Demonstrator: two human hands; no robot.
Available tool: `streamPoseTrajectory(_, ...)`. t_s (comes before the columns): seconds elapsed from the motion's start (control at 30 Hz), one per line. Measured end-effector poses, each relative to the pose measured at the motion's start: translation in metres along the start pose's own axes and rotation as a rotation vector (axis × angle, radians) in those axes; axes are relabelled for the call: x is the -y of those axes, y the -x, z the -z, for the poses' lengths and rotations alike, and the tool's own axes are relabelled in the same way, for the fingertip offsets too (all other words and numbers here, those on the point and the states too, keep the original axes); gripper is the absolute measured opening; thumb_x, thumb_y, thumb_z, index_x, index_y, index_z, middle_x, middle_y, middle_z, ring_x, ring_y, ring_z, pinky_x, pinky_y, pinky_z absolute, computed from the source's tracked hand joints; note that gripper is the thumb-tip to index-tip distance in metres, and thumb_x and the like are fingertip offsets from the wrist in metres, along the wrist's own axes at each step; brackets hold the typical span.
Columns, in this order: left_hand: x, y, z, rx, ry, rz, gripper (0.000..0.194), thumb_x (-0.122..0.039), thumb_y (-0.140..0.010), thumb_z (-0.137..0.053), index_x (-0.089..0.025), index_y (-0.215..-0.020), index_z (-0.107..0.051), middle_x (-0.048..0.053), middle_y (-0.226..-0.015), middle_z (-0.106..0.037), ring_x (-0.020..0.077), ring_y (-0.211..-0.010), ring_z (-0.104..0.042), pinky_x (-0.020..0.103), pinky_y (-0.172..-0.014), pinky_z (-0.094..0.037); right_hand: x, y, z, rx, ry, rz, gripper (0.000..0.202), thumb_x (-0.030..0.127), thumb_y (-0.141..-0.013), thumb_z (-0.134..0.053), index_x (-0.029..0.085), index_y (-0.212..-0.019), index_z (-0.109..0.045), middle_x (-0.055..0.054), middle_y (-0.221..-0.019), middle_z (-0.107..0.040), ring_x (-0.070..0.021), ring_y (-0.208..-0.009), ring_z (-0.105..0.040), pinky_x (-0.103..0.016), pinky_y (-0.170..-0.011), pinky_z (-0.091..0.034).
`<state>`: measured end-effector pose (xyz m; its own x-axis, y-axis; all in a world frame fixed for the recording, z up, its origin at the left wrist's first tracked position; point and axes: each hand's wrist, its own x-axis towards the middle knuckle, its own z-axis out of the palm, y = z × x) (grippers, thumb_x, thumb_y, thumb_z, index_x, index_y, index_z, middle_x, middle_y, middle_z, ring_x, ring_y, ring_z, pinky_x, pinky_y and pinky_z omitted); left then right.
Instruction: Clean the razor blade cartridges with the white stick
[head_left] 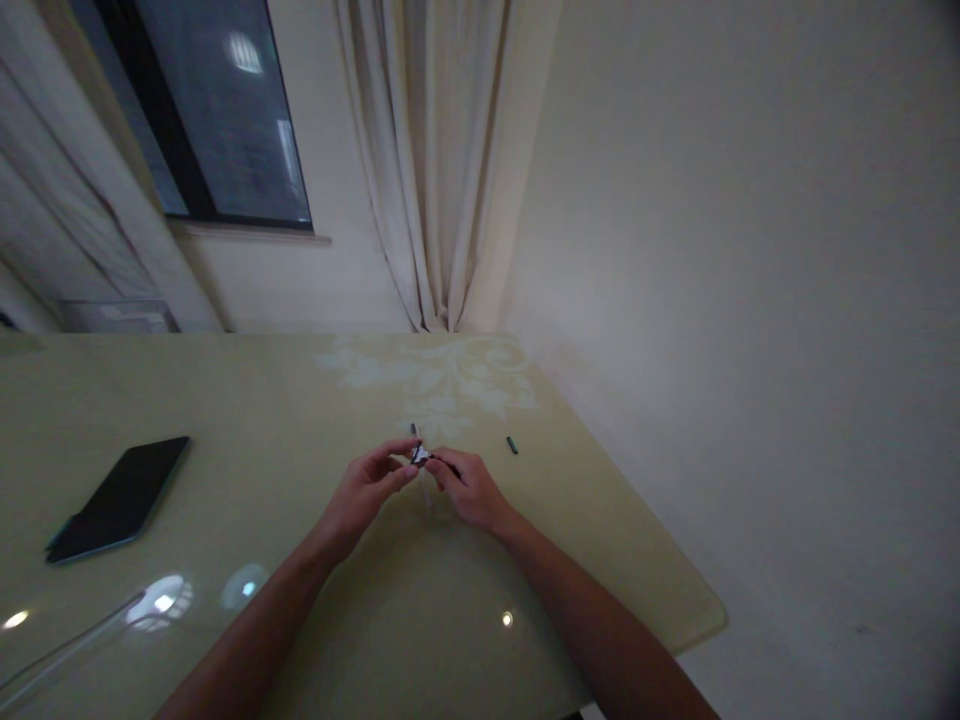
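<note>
My left hand (376,474) pinches a small black-and-white object (421,455) between thumb and fingertips, above the middle of the glossy table. From the other side my right hand (466,487) is closed on a thin dark item (453,469) whose tip meets the small object. What exactly the two pieces are is too small to tell. A short dark piece (413,429) stands out just beyond my left fingertips. Another short dark stick (511,445) lies on the table to the right of my right hand.
A black tablet-like slab (127,498) lies on the table (630,560) at the left. Pale cables (75,640) cross the front left corner. A wall (712,300) borders the right edge; curtains (427,160) hang behind.
</note>
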<state>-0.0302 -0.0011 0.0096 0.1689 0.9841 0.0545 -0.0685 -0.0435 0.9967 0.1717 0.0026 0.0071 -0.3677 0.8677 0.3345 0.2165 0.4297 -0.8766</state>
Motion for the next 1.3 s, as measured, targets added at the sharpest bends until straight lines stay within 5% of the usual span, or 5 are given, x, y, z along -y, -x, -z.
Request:
streamPoseTrajectory(0.23,0.001,0.0,0.0,0.03,0.025,-0.012,0.046,-0.045,-0.075,-0.092,-0.021,-0.112,-0.077,0.0,-0.081,-0.072,0.0156,-0.068,-0.062,0.027,-0.068,-0.046,-0.001,0.002,-0.001,0.008,-0.01,-0.023,0.049,0.057,-0.108,-0.049,0.02,-0.077,-0.056,0.002,-0.068,-0.05,-0.0144,-0.065,-0.044,-0.027,-0.065,-0.034)
streamPoseTrajectory(1.0,-0.001,-0.001,-0.006,-0.006,-0.114,-0.065,0.051,-0.051,-0.078,-0.085,-0.02,-0.117,-0.075,0.006,-0.102,-0.075,0.0171,-0.077,-0.064,0.028,-0.072,-0.05,-0.001,0.002,-0.002,-0.065,0.082,0.069,0.037,0.044,-0.11,-0.053,0.019,-0.092,-0.073,-0.003,-0.082,-0.065,-0.0177,-0.078,-0.057,-0.028,-0.076,-0.041)
streamPoseTrajectory(1.17,0.009,-0.007,-0.006,-0.102,-0.314,-0.076,0.065,-0.061,-0.078,-0.076,-0.018,-0.125,-0.07,0.005,-0.101,-0.072,0.017,-0.071,-0.063,0.029,-0.065,-0.05,-0.019,-0.008,0.005,-0.153,0.151,0.08,0.029,0.04,-0.106,-0.061,0.018,-0.095,-0.076,-0.004,-0.087,-0.064,-0.0195,-0.086,-0.059,-0.03,-0.08,-0.045)
streamPoseTrajectory(1.3,0.017,-0.009,-0.004,-0.135,-0.658,-0.034,0.049,-0.063,-0.087,-0.063,-0.019,-0.106,-0.07,0.005,-0.089,-0.075,0.0207,-0.068,-0.065,0.032,-0.065,-0.05,-0.041,-0.018,0.037,-0.298,0.191,-0.007,0.031,0.04,-0.104,-0.059,0.018,-0.116,-0.078,-0.006,-0.095,-0.064,-0.0197,-0.086,-0.059,-0.031,-0.08,-0.048)
